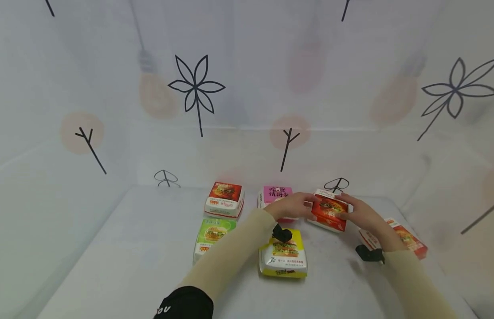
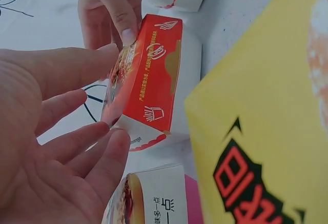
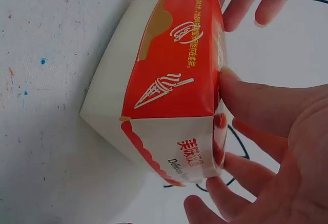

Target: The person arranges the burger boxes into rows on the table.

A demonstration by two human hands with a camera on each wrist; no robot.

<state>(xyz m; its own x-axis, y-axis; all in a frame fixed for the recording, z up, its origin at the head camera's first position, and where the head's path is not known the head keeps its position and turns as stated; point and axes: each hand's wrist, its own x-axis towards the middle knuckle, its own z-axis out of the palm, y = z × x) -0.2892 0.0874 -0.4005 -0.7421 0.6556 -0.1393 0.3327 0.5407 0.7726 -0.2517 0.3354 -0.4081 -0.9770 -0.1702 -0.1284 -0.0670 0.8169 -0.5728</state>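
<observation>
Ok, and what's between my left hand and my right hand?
A red burger box lies between the left hand and the right hand; the head view shows it.

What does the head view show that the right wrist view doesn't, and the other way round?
Only the head view: the green box, the yellow box, the red-and-white box at far left, and both pale sleeves.

Only the right wrist view: a readable ice-cream cone drawing on the side of the red box, and small coloured specks on the tabletop.

Both: that red box, with the left hand and right hand at it.
</observation>
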